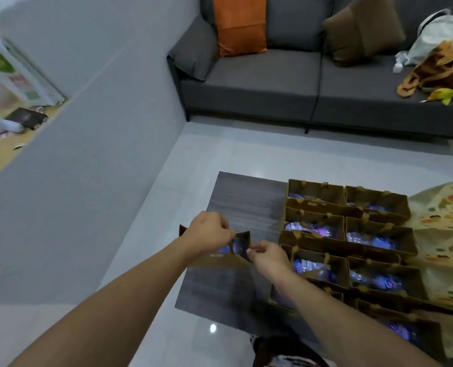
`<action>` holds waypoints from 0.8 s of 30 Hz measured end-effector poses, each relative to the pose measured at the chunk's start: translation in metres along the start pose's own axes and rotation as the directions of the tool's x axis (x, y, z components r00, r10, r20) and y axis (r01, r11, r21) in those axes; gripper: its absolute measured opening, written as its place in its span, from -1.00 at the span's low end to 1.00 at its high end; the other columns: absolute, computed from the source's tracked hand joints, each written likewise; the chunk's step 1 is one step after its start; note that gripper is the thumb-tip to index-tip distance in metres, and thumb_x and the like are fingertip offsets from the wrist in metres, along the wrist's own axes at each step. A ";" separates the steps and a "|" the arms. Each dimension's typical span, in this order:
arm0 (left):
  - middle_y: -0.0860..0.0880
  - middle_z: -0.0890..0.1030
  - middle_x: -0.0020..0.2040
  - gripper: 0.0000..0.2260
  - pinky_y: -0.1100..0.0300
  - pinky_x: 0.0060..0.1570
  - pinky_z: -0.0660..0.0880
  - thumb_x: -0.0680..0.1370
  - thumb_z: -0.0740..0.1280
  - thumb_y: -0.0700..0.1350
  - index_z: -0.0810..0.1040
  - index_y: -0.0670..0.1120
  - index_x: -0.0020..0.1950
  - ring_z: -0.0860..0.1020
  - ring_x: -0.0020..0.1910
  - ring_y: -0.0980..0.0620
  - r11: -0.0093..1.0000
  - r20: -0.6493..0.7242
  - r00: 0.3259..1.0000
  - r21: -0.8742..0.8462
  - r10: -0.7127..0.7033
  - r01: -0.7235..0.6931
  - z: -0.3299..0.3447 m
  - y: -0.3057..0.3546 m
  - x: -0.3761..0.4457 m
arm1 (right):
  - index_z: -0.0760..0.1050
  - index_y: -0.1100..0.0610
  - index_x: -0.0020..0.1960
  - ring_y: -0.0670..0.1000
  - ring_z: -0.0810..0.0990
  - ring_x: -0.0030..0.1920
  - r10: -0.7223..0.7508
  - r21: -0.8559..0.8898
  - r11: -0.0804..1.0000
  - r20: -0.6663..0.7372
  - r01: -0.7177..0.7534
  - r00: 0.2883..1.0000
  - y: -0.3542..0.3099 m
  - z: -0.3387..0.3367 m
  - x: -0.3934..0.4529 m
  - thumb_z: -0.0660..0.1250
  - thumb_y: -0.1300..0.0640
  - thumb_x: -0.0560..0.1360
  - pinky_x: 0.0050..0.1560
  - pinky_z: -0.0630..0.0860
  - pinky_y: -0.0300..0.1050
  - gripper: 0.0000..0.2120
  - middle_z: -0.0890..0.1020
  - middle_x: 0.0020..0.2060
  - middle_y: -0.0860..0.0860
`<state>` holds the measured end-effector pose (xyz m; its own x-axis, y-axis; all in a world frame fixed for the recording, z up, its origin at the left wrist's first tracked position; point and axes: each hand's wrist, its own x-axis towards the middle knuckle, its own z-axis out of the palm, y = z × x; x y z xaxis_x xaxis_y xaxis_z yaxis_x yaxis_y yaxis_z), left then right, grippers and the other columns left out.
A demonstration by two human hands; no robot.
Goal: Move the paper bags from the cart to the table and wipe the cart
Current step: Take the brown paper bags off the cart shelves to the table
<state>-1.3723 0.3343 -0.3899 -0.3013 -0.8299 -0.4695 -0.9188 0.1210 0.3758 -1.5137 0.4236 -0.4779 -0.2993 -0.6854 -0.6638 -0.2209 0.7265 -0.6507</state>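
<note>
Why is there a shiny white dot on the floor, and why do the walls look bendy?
Head view: the dot is lamp glare on the glossy white floor tile; the wide-angle lens bends the grey wall; the left hand looks slightly motion-blurred.

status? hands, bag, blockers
Left hand and right hand each pinch a handle of one bag. Bag over table, beside bag rows. Nothing blocking.

Brown paper bags (315,223) with purple-blue contents (310,229) sit on a dark grey wood-grain surface (246,200). Beside them lies a cream cloth (442,223) — orange and green floral print. The grey sofa (259,83) carries cushions — one orange (239,25), one brown (363,30).
</note>
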 end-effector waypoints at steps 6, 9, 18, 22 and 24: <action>-0.05 0.52 -0.35 -0.70 0.21 -0.42 0.28 0.55 0.33 -0.05 0.52 -0.10 -0.37 0.45 -0.29 -0.02 0.997 0.105 0.994 0.071 -0.001 -0.007 -0.009 0.017 0.117 | 0.64 0.02 0.07 0.07 0.61 0.03 0.085 0.164 0.983 0.011 -0.086 0.996 -0.038 -0.008 0.109 0.33 -0.09 0.58 0.14 0.55 0.04 -0.77 0.68 -0.04 0.00; 0.01 0.46 -0.39 -0.67 0.21 -0.43 0.24 0.55 0.33 -0.04 0.45 -0.04 -0.42 0.40 -0.33 0.04 0.996 0.119 0.993 0.087 0.000 -0.011 -0.010 0.028 0.172 | 0.62 0.05 0.14 0.08 0.59 0.10 0.123 0.252 0.961 -0.014 -0.116 0.992 -0.052 -0.015 0.158 0.31 -0.07 0.61 0.16 0.51 -0.03 -0.76 0.66 0.02 0.01; -0.02 0.44 -0.39 -0.71 0.13 -0.30 0.32 0.53 0.30 -0.09 0.41 -0.05 -0.40 0.45 -0.21 -0.09 0.974 0.203 0.978 0.206 0.050 -0.093 0.004 0.048 0.279 | 0.60 0.09 0.04 0.14 0.57 0.15 0.173 0.354 0.925 -0.078 -0.135 0.982 -0.060 -0.039 0.254 0.27 -0.16 0.61 0.26 0.49 0.09 -0.67 0.65 0.10 0.09; -0.04 0.47 -0.32 -0.77 0.15 -0.33 0.34 0.53 0.31 -0.13 0.42 -0.06 -0.33 0.48 -0.20 -0.09 0.968 0.223 0.972 0.217 0.076 -0.125 0.009 0.051 0.304 | 0.58 -0.01 0.09 0.09 0.57 0.18 0.197 0.468 0.869 -0.033 -0.159 0.980 -0.054 -0.049 0.274 0.28 -0.19 0.58 0.31 0.48 0.16 -0.71 0.64 0.14 0.03; -0.05 0.52 -0.23 -0.89 0.15 -0.27 0.34 0.51 0.32 -0.16 0.47 -0.07 -0.22 0.51 -0.13 -0.12 0.955 0.219 0.970 0.249 0.109 -0.164 0.008 0.047 0.310 | 0.58 -0.02 0.14 0.08 0.56 0.20 0.187 0.491 0.856 -0.001 -0.163 0.982 -0.052 -0.050 0.275 0.28 -0.19 0.57 0.33 0.46 0.17 -0.70 0.63 0.16 0.02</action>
<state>-1.5113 0.0875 -0.5238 -0.4483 -0.6724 -0.5890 -0.8912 0.3870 0.2365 -1.6311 0.1996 -0.6080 -0.3362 -0.5372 -0.7736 0.3158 0.7095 -0.6300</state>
